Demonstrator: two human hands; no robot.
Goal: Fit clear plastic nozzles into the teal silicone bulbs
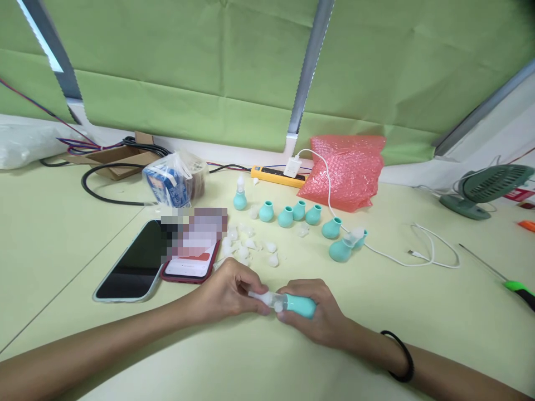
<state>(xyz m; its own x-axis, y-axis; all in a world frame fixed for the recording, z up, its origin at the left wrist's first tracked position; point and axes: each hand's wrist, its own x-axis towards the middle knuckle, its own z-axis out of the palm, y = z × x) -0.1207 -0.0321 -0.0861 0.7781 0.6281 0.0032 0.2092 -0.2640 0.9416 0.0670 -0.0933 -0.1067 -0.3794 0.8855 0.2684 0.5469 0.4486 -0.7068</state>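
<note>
In front of me I hold a bulb nasal aspirator (301, 306) sideways, its teal squeeze bulb to the right and a clear neck towards the left. My right hand (324, 312) is wrapped round the bulb. At the other end, my left hand (236, 289) pinches the white tip (262, 297) between thumb and fingers. Beyond my hands lie several small white tips (273, 259) in a loose group. Several teal bulbs (285, 216) stand open-mouthed behind them. One assembled aspirator (239, 195) stands upright at the back; another teal bulb (340, 250) with a clear part leans to the right.
Two phones, one dark (131, 264) and one red-cased (190, 262), lie left of the tips. Further back are a plastic-wrapped pack (167, 181), a yellow power strip (276, 176) and pink bubble wrap (345, 172). A white cable (401, 262), screwdriver (518, 292) and green fan (485, 186) are at right.
</note>
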